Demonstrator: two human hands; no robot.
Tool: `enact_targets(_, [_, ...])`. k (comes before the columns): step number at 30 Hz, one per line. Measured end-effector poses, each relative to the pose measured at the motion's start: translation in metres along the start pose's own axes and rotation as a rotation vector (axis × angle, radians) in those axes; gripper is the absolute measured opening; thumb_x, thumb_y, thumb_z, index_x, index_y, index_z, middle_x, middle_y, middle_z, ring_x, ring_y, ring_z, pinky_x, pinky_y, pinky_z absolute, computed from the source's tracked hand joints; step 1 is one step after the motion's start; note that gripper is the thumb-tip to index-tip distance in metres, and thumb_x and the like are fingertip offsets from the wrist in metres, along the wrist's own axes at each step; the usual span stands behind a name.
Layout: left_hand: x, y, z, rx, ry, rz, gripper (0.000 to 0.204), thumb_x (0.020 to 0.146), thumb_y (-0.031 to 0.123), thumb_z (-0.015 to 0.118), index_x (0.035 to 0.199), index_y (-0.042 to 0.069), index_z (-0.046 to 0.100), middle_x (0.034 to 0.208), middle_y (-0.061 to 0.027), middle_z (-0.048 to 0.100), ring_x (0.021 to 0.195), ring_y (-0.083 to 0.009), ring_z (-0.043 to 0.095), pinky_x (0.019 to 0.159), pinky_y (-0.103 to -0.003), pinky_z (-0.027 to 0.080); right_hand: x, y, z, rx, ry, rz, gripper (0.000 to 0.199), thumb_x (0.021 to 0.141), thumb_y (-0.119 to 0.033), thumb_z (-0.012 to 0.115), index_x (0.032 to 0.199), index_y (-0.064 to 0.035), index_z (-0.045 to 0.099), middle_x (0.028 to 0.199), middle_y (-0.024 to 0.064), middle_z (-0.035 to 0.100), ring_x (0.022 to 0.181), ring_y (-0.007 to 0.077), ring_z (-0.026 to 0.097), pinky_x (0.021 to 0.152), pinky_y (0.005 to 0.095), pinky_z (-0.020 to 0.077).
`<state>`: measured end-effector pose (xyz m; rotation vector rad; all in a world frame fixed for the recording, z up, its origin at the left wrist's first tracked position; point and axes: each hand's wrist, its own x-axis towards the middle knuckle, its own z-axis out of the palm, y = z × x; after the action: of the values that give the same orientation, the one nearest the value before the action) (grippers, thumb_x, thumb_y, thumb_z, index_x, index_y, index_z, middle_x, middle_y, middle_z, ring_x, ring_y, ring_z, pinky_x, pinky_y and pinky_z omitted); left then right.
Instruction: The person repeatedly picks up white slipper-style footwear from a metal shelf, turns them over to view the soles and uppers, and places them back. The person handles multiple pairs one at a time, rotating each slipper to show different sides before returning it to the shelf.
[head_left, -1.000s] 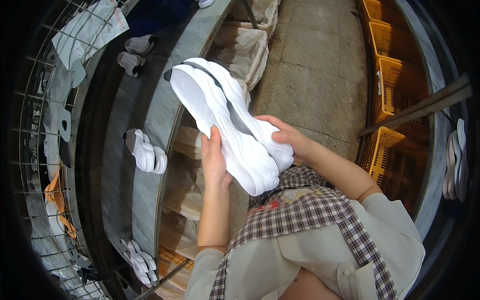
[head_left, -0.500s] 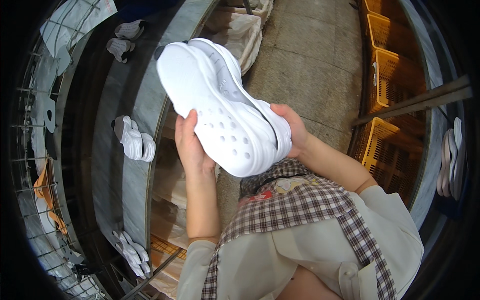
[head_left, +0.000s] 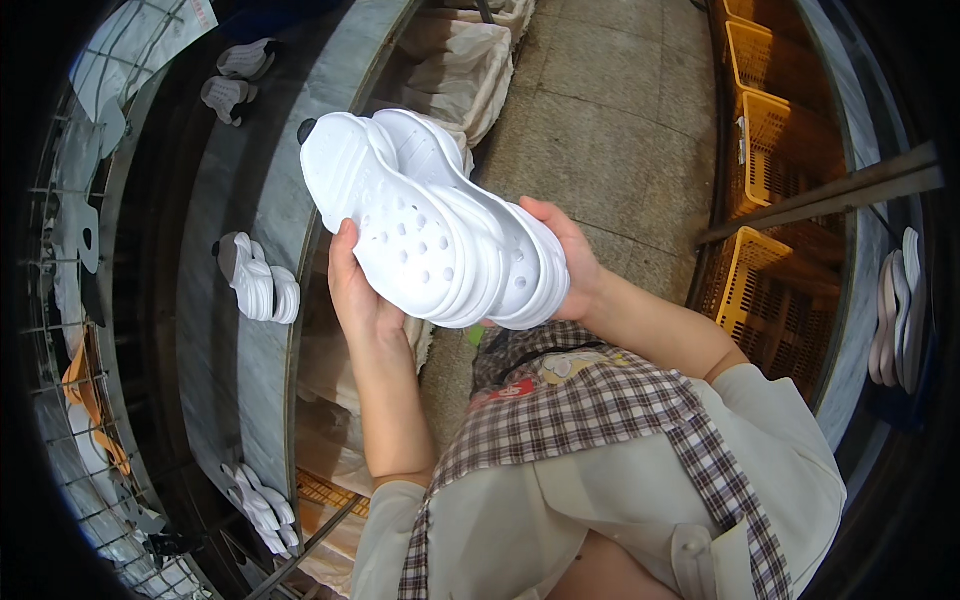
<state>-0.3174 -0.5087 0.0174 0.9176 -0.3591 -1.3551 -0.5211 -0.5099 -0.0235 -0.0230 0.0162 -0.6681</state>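
Observation:
Two thick white shoe soles are held side by side in front of my apron, toe ends pointing up and left. The nearer sole shows a face with round dimples; the other sole lies partly behind it. My left hand grips the left edge, its thumb on the nearer sole's face. On the opposite side, my right hand is closed round the edge of the other sole, most of its fingers hidden behind. To the left, a pair of similar white soles rests on the grey bench.
More soles lie along the left bench, near its far end and near end. Cloth-lined baskets stand beneath it. Yellow crates line the right side, crossed by a metal bar. Wire mesh runs at far left.
Both hands have moved slightly left with the soles. The pair has tilted, with the heel ends higher, and more of the farther sole's heel face and dimples shows.

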Motion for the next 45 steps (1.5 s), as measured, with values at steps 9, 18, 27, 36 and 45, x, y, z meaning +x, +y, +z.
enact_targets(9, [0.004,-0.003,-0.002,0.017,-0.021,0.012,0.047,0.09,0.025,0.056,0.125,-0.004,0.044,0.118,-0.0176,0.057,0.104,-0.0289,0.059,0.089,-0.042,0.049,0.003,0.001,0.0,0.009,0.092,0.02,0.055,0.091,-0.047,0.035,0.126,-0.008,0.05,0.115,0.0149,0.061,0.096,0.0327,0.063,0.078,0.056,0.0517])
enact_targets(18, [0.002,0.0,-0.003,0.058,-0.028,0.129,0.042,0.092,0.02,0.054,0.125,-0.003,0.042,0.12,-0.015,0.054,0.107,-0.0244,0.056,0.091,-0.038,0.047,0.001,0.003,-0.004,0.044,0.056,0.015,0.054,0.091,-0.045,0.038,0.126,-0.0061,0.051,0.115,0.0152,0.061,0.099,0.0326,0.062,0.082,0.0548,0.0504])
enact_targets(27, [-0.012,0.006,0.009,0.134,-0.057,0.249,0.046,0.092,0.018,0.056,0.127,-0.004,0.037,0.118,-0.0151,0.054,0.105,-0.0215,0.057,0.088,-0.034,0.049,0.003,0.005,-0.014,0.132,-0.098,-0.011,0.054,0.09,-0.04,0.043,0.126,0.0002,0.05,0.116,0.0178,0.06,0.101,0.0292,0.062,0.091,0.0445,0.049])
enact_targets(36, [-0.017,0.005,0.011,0.155,-0.052,0.278,0.045,0.092,0.016,0.055,0.127,-0.004,0.037,0.117,-0.0148,0.054,0.103,-0.0214,0.058,0.088,-0.034,0.05,0.0,0.006,-0.013,0.116,-0.078,-0.016,0.053,0.09,-0.038,0.046,0.125,0.0023,0.05,0.115,0.0183,0.061,0.1,0.0284,0.063,0.092,0.0427,0.0489])
enact_targets(45, [-0.02,0.004,0.013,0.141,-0.094,0.29,0.046,0.091,0.016,0.055,0.129,-0.003,0.036,0.118,-0.015,0.054,0.104,-0.0224,0.058,0.089,-0.035,0.049,-0.003,0.006,-0.013,0.052,-0.063,-0.043,0.054,0.09,-0.036,0.045,0.127,0.0035,0.047,0.117,0.0187,0.06,0.1,0.0288,0.063,0.092,0.0425,0.0489])
